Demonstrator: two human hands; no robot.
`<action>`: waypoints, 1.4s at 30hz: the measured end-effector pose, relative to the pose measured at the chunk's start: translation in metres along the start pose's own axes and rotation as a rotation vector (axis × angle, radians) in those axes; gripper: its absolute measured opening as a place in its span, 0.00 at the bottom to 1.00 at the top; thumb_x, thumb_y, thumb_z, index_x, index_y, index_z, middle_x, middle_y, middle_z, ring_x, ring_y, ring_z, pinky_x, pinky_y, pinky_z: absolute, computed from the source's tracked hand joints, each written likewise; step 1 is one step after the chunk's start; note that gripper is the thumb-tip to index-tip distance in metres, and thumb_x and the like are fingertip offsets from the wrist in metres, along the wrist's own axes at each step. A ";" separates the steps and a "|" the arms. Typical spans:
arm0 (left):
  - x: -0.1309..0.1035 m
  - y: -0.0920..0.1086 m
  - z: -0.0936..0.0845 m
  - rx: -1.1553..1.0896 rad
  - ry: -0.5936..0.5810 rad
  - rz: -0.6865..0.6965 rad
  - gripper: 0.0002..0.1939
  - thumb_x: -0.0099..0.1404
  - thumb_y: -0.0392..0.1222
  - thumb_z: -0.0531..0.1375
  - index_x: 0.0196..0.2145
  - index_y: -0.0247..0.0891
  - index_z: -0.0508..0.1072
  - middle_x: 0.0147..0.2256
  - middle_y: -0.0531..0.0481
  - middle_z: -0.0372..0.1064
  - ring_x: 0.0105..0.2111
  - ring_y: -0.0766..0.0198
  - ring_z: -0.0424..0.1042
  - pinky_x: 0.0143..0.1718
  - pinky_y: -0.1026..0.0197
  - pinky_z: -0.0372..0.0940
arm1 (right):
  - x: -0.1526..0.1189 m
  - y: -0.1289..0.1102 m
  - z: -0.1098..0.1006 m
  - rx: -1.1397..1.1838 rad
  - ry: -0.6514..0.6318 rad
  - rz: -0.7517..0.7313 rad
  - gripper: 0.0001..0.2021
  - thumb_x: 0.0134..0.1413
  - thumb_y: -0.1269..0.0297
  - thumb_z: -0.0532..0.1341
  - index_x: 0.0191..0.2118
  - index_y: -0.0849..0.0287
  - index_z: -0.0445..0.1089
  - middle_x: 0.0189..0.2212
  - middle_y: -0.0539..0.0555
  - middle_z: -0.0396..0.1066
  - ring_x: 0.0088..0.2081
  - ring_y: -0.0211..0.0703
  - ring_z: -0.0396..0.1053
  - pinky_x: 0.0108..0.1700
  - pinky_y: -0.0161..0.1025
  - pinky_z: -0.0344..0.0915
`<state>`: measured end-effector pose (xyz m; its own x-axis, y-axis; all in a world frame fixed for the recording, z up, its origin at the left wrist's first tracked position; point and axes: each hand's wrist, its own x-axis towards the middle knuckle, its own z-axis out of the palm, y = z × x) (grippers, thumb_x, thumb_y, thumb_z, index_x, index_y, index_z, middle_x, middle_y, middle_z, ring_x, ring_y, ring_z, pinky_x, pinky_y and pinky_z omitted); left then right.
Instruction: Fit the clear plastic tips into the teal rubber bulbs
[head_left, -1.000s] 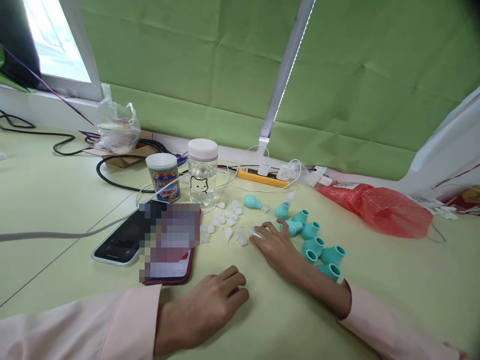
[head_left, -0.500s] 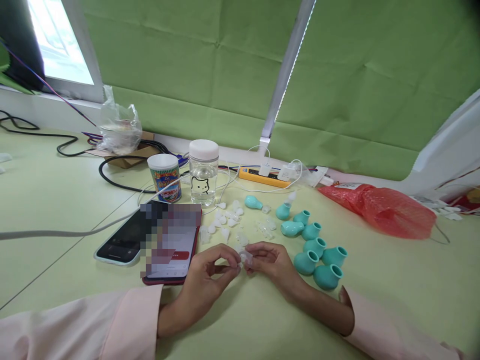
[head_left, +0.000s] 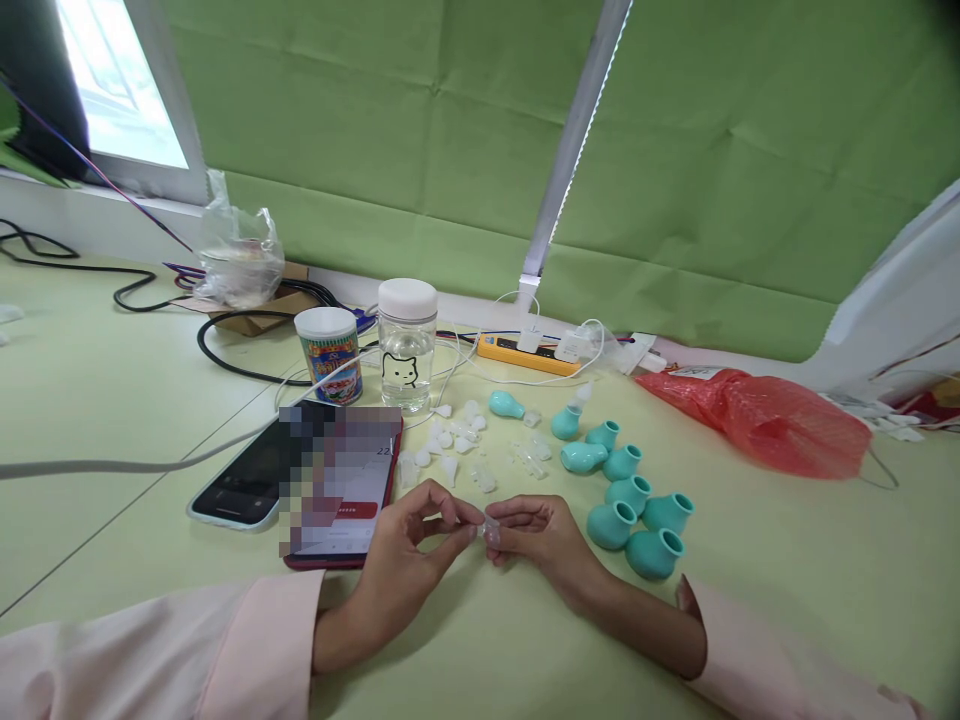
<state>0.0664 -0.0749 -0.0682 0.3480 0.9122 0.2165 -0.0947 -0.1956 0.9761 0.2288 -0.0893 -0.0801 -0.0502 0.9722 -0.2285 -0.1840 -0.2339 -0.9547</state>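
Between my fingers, low over the table, is a small clear plastic piece. My right hand pinches it from the right, with its fingers curled. My left hand meets its left side in a thumb-and-finger pinch on a tiny whitish plastic part, mostly covered by the fingertips. Just beyond my hands lie loose clear plastic pieces and several white plastic pieces. Teal rubber bulbs with open necks stand right of my right hand. A farther teal bulb has a translucent tip in its neck.
Two phones lie left of my left hand. Behind them stand a printed tub and a water bottle. An orange power strip with white cables runs along the back. A red plastic bag lies at the right.
Both hands have drawn slightly nearer to me with the clear piece. The piece now shows more plainly between the fingertips. The pieces and bulbs on the table have stayed put.
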 end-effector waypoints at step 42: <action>-0.002 -0.007 0.003 -0.088 -0.091 -0.038 0.07 0.56 0.34 0.57 0.31 0.38 0.60 0.35 0.50 0.62 0.38 0.63 0.65 0.36 0.60 0.65 | -0.004 0.001 0.002 0.025 -0.040 -0.053 0.12 0.28 0.67 0.69 0.26 0.63 0.73 0.20 0.52 0.72 0.21 0.37 0.68 0.26 0.36 0.67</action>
<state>0.0690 -0.0761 -0.0754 0.4358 0.8811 0.1837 -0.1598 -0.1251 0.9792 0.2271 -0.0932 -0.0800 -0.0786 0.9824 -0.1695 -0.2116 -0.1826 -0.9602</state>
